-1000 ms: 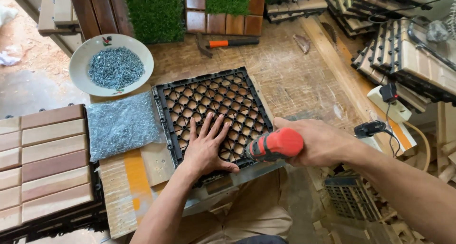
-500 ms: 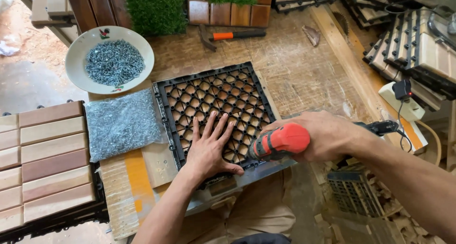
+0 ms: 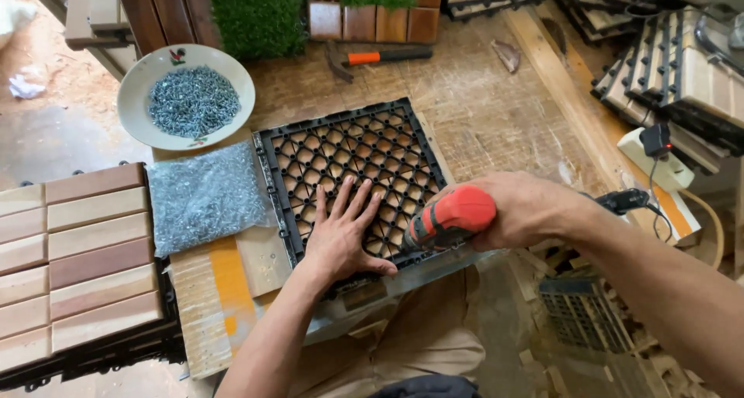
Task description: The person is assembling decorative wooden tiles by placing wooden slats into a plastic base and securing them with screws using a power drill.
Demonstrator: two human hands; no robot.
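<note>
A black plastic grid tile (image 3: 353, 161) lies bottom-up on the wooden workbench (image 3: 496, 111), with wood slats showing through its holes. My left hand (image 3: 341, 235) presses flat on the tile's near edge, fingers spread. My right hand (image 3: 527, 208) grips a red and grey power screwdriver (image 3: 449, 216) lying sideways, its nose at the tile's near right corner, close to my left thumb. Its black cord (image 3: 632, 200) trails off to the right.
A white bowl of grey screws (image 3: 190, 99) stands at the far left, with a clear bag of screws (image 3: 203, 196) just below it. Finished wood-slat tiles (image 3: 74, 258) lie at left. A hammer with an orange handle (image 3: 387, 55), green turf tiles (image 3: 260, 14) and stacked tiles (image 3: 674, 65) lie behind.
My right hand with the screwdriver has shifted slightly left toward the tile's near right corner. My left hand stays pressed on the tile.
</note>
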